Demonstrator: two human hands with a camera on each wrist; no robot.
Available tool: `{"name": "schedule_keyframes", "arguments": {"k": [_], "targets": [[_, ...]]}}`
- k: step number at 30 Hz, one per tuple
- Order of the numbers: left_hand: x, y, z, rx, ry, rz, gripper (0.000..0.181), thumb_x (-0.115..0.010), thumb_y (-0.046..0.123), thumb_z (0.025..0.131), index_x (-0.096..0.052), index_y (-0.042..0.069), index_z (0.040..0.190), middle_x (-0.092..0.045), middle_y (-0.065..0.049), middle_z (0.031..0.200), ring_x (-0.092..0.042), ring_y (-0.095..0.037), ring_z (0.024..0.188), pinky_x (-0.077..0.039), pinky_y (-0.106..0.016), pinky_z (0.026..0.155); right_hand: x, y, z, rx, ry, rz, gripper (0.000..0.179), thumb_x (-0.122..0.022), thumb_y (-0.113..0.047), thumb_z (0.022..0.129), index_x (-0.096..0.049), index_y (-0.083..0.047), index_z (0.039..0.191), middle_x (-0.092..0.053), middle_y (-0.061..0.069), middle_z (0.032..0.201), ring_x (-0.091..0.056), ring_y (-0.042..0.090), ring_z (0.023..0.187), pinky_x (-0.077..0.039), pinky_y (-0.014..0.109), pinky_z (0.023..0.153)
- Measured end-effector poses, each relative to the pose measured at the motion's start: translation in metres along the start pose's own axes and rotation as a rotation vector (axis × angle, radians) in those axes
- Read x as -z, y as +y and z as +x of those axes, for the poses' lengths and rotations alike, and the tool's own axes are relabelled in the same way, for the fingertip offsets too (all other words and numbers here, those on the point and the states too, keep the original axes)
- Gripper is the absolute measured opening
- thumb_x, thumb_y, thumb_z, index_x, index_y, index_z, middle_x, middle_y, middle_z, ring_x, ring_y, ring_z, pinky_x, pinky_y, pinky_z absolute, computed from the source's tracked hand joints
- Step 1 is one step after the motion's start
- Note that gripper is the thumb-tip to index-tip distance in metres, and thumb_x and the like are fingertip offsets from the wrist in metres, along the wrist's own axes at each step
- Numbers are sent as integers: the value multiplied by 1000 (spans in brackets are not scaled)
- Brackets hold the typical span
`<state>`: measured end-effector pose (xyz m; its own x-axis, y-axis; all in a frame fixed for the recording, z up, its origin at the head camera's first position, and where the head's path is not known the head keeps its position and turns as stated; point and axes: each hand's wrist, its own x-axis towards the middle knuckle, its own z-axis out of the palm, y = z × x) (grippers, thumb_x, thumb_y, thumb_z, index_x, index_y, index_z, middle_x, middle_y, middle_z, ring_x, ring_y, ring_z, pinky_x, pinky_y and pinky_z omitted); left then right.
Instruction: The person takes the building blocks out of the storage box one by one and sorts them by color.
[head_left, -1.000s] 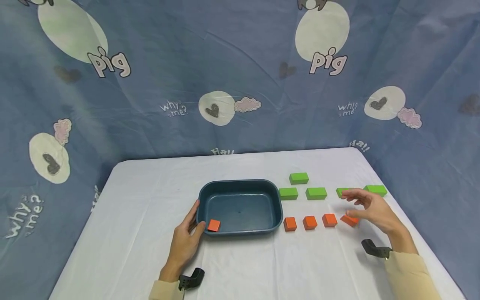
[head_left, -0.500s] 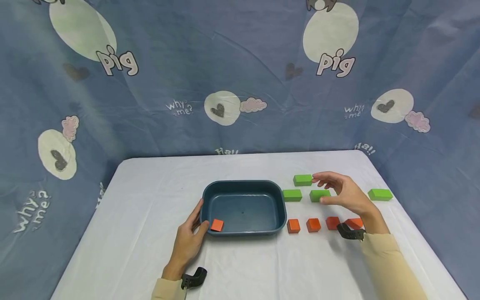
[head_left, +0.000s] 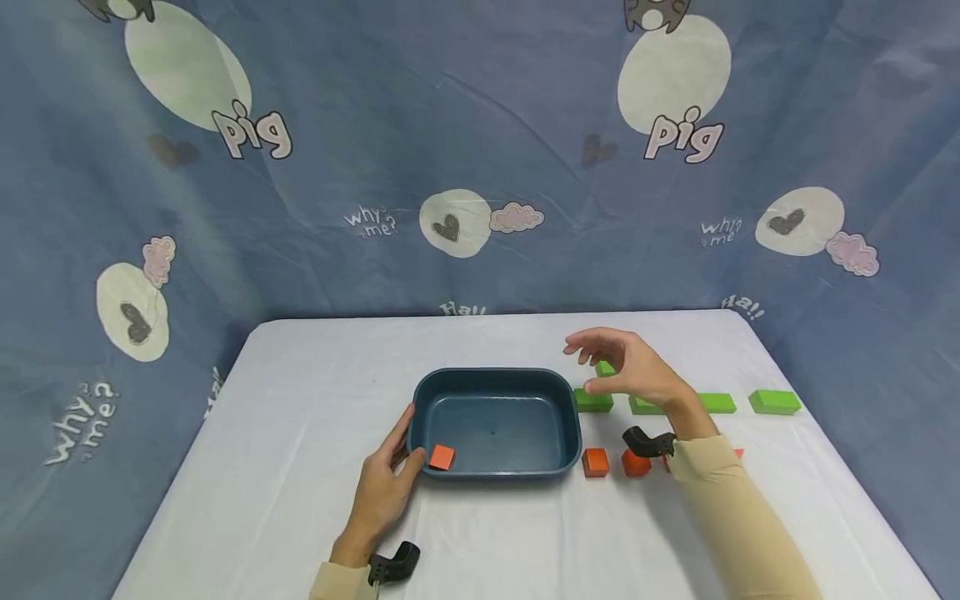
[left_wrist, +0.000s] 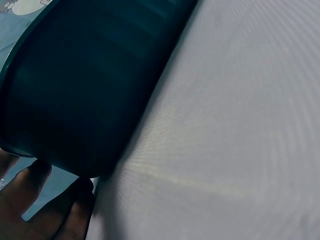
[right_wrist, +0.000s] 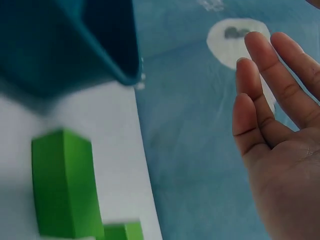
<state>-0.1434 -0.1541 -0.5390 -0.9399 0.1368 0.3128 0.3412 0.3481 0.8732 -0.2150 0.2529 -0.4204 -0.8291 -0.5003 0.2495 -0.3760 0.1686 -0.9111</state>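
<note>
A dark teal tub [head_left: 495, 477] sits on the white cloth, one orange block [head_left: 442, 457] in its front left corner. My left hand [head_left: 380, 496] holds the tub's left end, thumb at the front corner and fingers along the side. In the left wrist view, the fingertips [left_wrist: 36, 172] meet the tub's edge. My right hand [head_left: 630, 367] is just beyond the tub's right end, over the green blocks, fingers bent loosely with nothing between them. It partly covers a back green block [head_left: 605, 367] and another green block [head_left: 645, 406]. The right wrist view shows its palm bare.
Green blocks [head_left: 593, 401] form a row right of the tub, reaching a far green block [head_left: 776, 402]. In front lies a row of orange blocks [head_left: 596, 462], partly hidden by the right sleeve [head_left: 727, 500]. A blue printed curtain [head_left: 480, 167] hangs behind the table.
My right hand has swept left, empty, from the far right blocks to near the tub. My left hand stays at the tub's left end. The head view has shifted slightly.
</note>
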Motion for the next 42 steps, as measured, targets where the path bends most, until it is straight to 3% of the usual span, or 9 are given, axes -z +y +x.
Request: {"name": "schedule_keyframes", "arguments": {"k": [3, 10, 22, 29, 36, 42], "targets": [[-2, 1, 0, -3, -1, -11, 68, -70, 9, 97, -41, 15, 158, -51, -12, 151, -55, -28, 132, -39, -9, 103, -8, 2, 11, 8, -23, 5, 61, -84, 7, 77, -63, -1, 134, -65, 21, 126, -59, 32, 103, -54, 32, 90], [0, 1, 1, -5, 11, 8, 68, -71, 9, 96, -42, 14, 157, -51, -12, 150, -55, -28, 131, -39, -9, 102, -34, 3, 41, 30, -89, 43, 58, -84, 4, 79, -64, -2, 133, -65, 20, 124, -55, 48, 104, -54, 47, 90], [2, -1, 1, 10, 18, 5, 67, -71, 11, 97, -43, 16, 157, -51, -10, 150, -55, -25, 132, -40, -11, 103, -98, 11, 85, 57, -279, 92, 59, -82, 12, 76, -63, 4, 131, -67, 20, 119, -58, 47, 101, -53, 57, 89], [0, -3, 1, -9, 16, 5, 67, -70, 10, 97, -42, 15, 157, -52, -10, 150, -55, -24, 131, -41, -12, 104, -113, 24, 96, 54, -340, 138, 60, -80, 12, 77, -58, 11, 133, -61, 34, 124, -54, 57, 104, -52, 59, 89], [0, -3, 1, -17, 12, 5, 67, -70, 9, 97, -42, 14, 157, -53, -11, 148, -57, -26, 130, -42, -13, 103, -125, 28, 101, 47, -396, 144, 60, -80, 12, 78, -56, 14, 133, -62, 30, 127, -55, 55, 113, -49, 62, 98], [0, -2, 1, -9, 9, -3, 67, -70, 10, 97, -41, 15, 158, -54, -11, 148, -57, -24, 129, -45, -19, 104, -138, 31, 102, 16, -465, 94, 58, -81, 10, 79, -60, 8, 132, -62, 26, 130, -58, 44, 120, -49, 49, 105]]}}
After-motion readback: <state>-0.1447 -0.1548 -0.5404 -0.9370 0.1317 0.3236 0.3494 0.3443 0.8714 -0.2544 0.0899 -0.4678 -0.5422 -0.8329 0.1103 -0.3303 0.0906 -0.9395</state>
